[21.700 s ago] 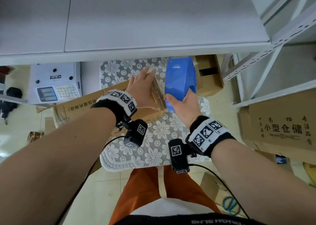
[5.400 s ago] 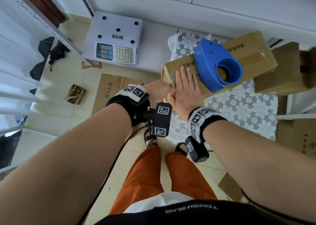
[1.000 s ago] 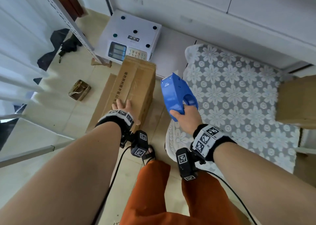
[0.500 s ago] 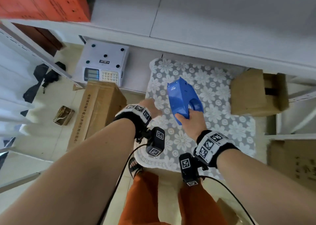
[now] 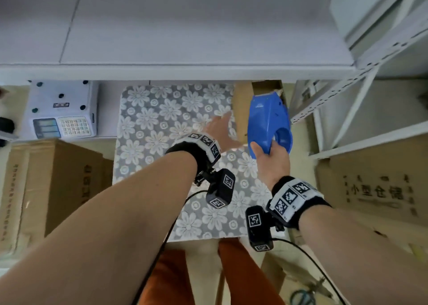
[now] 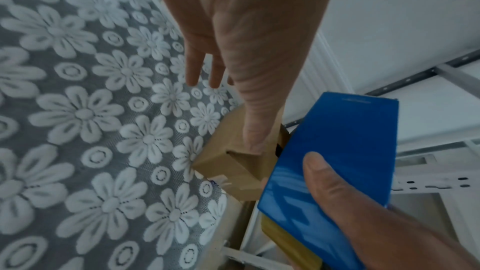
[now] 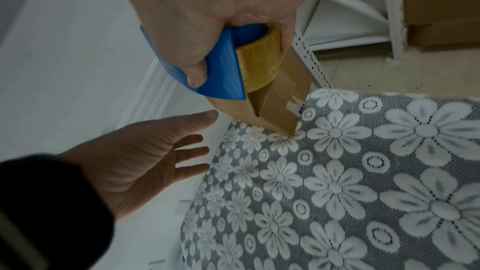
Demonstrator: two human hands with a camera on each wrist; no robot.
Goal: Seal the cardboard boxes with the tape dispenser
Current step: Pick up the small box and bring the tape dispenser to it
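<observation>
A small brown cardboard box (image 5: pixel 240 105) stands at the far right corner of the flower-patterned table (image 5: pixel 162 124). My right hand (image 5: pixel 272 158) grips the blue tape dispenser (image 5: pixel 266 121) and holds it over that box; its yellowish tape roll (image 7: pixel 259 65) shows in the right wrist view. My left hand (image 5: pixel 217 131) is open with fingers spread, just left of the box (image 6: pixel 233 163). Its thumb lies at the box's near edge; I cannot tell if it touches. A large cardboard box (image 5: pixel 58 184) stands on the floor to the left.
A white weighing scale (image 5: pixel 62 112) sits left of the table. A white metal rack (image 5: pixel 347 96) stands to the right, with a printed carton (image 5: pixel 375 189) under it. A white shelf board (image 5: pixel 176 26) overhangs the table's far edge.
Both hands have moved right across the table: the left hand from the near left edge toward the small box, the right hand with the dispenser to above it.
</observation>
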